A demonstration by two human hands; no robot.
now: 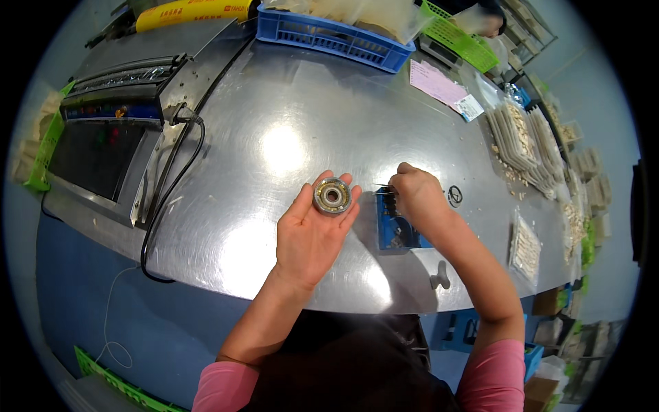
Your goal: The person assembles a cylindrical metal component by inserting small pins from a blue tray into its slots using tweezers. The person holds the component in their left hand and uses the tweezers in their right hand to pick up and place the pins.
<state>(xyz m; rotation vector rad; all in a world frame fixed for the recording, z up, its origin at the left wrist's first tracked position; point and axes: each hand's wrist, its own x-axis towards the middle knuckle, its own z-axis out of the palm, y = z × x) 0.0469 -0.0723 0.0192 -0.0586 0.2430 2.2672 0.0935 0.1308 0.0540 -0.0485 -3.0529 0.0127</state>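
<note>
A round metal ball bearing [332, 196] with a hole in its centre rests on the fingers of my left hand [312, 230], which is palm up with the thumb along its left side. My right hand [417, 194] is closed on thin metal tweezers [383, 189]. Their tips point left toward the bearing, a short gap away. Below the right hand stands a small blue box [392, 233] with small metal and dark parts in it, partly hidden by the hand. Right of that hand lies a black ring-shaped piece [454, 196].
A small grey lobed piece [441, 275] lies near the table's front edge. At left stands a sealing machine [117, 137] with a black cable [165, 206]. A blue crate [329, 38] is at the back; pink papers [437, 82] and bagged pale pieces [511, 134] lie right.
</note>
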